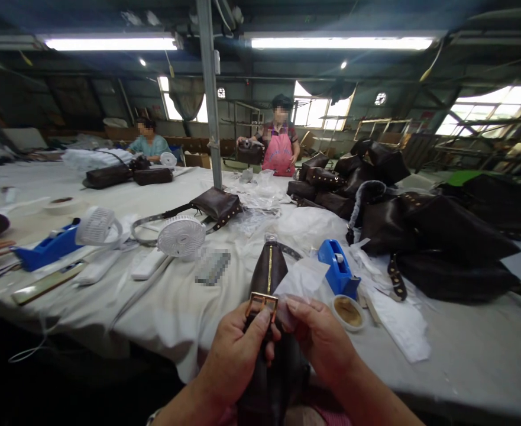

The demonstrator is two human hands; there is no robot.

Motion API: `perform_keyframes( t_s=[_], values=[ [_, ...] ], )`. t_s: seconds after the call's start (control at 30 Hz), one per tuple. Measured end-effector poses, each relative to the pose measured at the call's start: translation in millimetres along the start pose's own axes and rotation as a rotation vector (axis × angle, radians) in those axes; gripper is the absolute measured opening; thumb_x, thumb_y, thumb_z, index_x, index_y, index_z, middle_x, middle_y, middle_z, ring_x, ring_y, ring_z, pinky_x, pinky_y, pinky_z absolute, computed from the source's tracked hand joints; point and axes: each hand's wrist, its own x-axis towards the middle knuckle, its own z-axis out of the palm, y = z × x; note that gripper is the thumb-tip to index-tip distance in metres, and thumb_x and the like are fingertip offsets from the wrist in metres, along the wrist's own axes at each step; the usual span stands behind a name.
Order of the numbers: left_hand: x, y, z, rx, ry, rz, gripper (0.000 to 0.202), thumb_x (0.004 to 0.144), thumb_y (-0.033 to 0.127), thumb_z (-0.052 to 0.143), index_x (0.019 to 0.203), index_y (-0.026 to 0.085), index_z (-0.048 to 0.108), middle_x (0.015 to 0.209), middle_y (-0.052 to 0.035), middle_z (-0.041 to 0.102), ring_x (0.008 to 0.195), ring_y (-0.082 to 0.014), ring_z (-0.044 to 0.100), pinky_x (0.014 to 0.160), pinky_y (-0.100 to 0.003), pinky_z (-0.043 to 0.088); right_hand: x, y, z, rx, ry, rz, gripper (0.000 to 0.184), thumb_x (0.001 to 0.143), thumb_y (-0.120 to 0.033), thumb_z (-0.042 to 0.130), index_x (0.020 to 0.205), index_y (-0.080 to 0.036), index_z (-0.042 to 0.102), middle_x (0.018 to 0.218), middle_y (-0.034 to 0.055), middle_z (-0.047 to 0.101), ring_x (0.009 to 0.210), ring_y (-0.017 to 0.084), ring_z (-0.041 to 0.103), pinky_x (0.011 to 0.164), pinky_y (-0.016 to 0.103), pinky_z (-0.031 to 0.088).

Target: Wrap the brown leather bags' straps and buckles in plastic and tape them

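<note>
A gold-coloured buckle [264,300] is gripped in my left hand [240,343], the thumb pressed on its lower side. My right hand [320,331] pinches a sheet of thin white tissue paper [307,278] just right of the buckle. Beneath both hands lies a dark brown leather bag [260,269] with a gold zip running along its top, reaching from the table edge toward my lap. Part of the bag is hidden by my hands and wrists.
Blue tape dispensers stand right [337,269] and left [49,245]. Beside the right one sits a small tub of brown paste [348,312]. White fans [181,235] and a studded bag [218,204] lie ahead. Dark bags [446,236] pile up at right. Co-workers [280,142] are across the table.
</note>
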Motion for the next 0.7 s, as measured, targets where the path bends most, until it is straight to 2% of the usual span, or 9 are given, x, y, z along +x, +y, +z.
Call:
perform_keyframes(
  t_s=[0.23,0.33,0.57,0.7],
  values=[
    [-6,3,9.2,0.037,-0.076,-0.016,0.037,0.091,0.051,0.056,0.081,0.015,0.061,0.058,-0.0004,0.059,0.049,-0.0092,0.051,0.051,-0.020,0.041,10,2,-3,0.161,0.263,-0.050,0.028,0.071,-0.036,0.083,0.070,-0.015,0.064,0.059,-0.0026,0.058,0.054,0.009,0.048,0.053,0.022,0.039],
    [-7,0,9.4,0.067,-0.084,-0.010,0.039,0.093,0.052,0.053,0.082,0.015,0.060,0.059,-0.0009,0.060,0.050,-0.0101,0.052,0.053,-0.021,0.041,7,5,1,0.186,0.270,-0.050,0.030,0.071,-0.039,0.083,0.071,-0.015,0.065,0.061,-0.0012,0.060,0.053,0.010,0.050,0.053,0.022,0.042],
    [-9,3,2.1,0.073,0.049,0.027,0.039,0.094,0.051,0.051,0.083,0.016,0.061,0.057,0.0004,0.058,0.049,-0.0094,0.050,0.051,-0.020,0.040,1,7,12,0.161,0.245,-0.051,0.031,0.074,-0.042,0.081,0.071,-0.015,0.067,0.060,0.0005,0.062,0.052,0.011,0.053,0.052,0.022,0.043],
    [-9,3,2.1,0.081,0.069,0.073,0.038,0.095,0.050,0.050,0.083,0.016,0.061,0.058,-0.0006,0.060,0.052,-0.0105,0.053,0.055,-0.021,0.042,2,9,14,0.151,0.229,-0.043,0.034,0.074,-0.045,0.080,0.072,-0.013,0.067,0.062,0.0015,0.062,0.053,0.011,0.053,0.053,0.022,0.045]
  ],
)
